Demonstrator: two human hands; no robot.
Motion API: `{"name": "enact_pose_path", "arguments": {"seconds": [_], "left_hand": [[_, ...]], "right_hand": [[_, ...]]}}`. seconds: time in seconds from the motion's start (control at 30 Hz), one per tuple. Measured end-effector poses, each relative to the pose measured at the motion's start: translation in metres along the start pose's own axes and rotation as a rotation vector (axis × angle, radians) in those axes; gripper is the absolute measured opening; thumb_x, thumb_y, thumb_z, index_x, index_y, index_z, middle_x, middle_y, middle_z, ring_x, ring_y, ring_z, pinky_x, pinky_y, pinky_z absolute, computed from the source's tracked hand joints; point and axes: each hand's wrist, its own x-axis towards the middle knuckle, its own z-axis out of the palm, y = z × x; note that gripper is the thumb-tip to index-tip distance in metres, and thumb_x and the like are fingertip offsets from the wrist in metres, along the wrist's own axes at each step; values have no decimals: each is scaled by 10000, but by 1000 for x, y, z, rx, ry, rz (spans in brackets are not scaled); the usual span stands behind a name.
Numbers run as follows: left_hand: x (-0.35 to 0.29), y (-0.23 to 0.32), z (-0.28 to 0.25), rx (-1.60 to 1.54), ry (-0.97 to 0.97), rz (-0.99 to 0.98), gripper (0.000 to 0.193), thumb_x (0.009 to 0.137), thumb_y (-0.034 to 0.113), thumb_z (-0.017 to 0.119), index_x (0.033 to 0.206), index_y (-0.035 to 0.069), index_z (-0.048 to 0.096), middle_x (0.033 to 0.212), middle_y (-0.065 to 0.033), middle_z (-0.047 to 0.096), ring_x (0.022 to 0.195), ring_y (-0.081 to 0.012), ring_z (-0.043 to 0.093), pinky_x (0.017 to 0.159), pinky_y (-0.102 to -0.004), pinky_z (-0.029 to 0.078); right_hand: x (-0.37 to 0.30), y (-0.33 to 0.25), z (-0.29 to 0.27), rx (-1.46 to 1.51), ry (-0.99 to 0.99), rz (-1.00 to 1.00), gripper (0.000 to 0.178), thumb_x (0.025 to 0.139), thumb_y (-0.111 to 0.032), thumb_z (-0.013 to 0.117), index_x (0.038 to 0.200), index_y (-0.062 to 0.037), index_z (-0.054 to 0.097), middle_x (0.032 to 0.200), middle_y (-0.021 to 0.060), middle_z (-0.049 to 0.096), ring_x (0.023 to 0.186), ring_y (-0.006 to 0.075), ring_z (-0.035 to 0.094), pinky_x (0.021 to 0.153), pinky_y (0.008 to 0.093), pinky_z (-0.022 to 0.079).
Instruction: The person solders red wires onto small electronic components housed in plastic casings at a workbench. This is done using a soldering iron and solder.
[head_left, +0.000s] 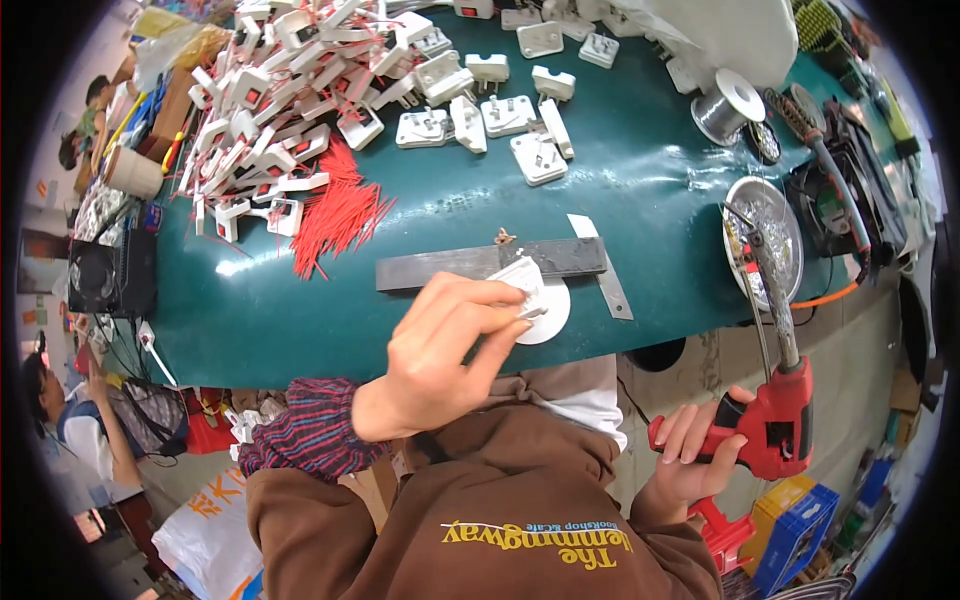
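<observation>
My left hand (432,350) is closed, thumb and fingers pinching a small white plastic plug part (521,280) over the near edge of the bench. Just under it lie a round white disc (552,318) and a dark flat metal bar (440,268). A pale metal strip (612,282) crosses the bar's right end. At the right, my right hand (700,440) wraps around the handle of a red soldering gun (790,415). Its long metal barrel points up and away, with the tip end over a metal bowl (732,270) of shiny scraps.
A heap of white plugs with red wires (265,120) covers the far left of the green bench (440,185). Beside it lies a bundle of cut red wires (340,215). Loose white plug parts (508,115) sit at the back. A solder wire spool (722,112) stands far right.
</observation>
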Motion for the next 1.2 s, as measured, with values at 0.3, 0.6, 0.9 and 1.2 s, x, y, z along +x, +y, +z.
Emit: {"name": "enact_pose_path", "arguments": {"seconds": [0.3, 0.6, 0.9, 1.2], "left_hand": [[0, 1, 3, 84, -103, 23, 213, 647, -70, 738, 816, -20, 619, 866, -128, 664, 717, -258, 605, 635, -318, 483], [-5, -4, 7, 236, -158, 206, 227, 613, -26, 694, 826, -52, 620, 909, -126, 620, 710, -240, 568, 603, -330, 481], [-11, 0, 5, 323, -253, 271, 294, 654, 56, 701, 927, -33, 639, 1008, -123, 613, 800, -231, 548, 687, -359, 462], [-14, -10, -4, 259, -200, 154, 380, 619, 96, 753, 973, 21, 638, 1118, -152, 583, 952, -303, 549, 770, -413, 458]], "right_hand": [[4, 2, -1, 18, -16, 36, 472, 965, -395, 437, 1235, -14, 370, 519, -16, 383, 386, 97, 368, 420, 243, 351], [2, 1, -1, -3, 20, 48, 471, 959, -400, 444, 1226, -18, 373, 513, -14, 385, 384, 99, 370, 418, 244, 348], [1, 3, -1, 16, -15, 25, 456, 968, -386, 425, 1231, -17, 372, 515, -14, 386, 374, 98, 359, 413, 244, 345], [4, 6, 3, 1, -18, 19, 456, 974, -384, 408, 1239, -14, 375, 517, -13, 384, 371, 96, 351, 407, 243, 342]]}}
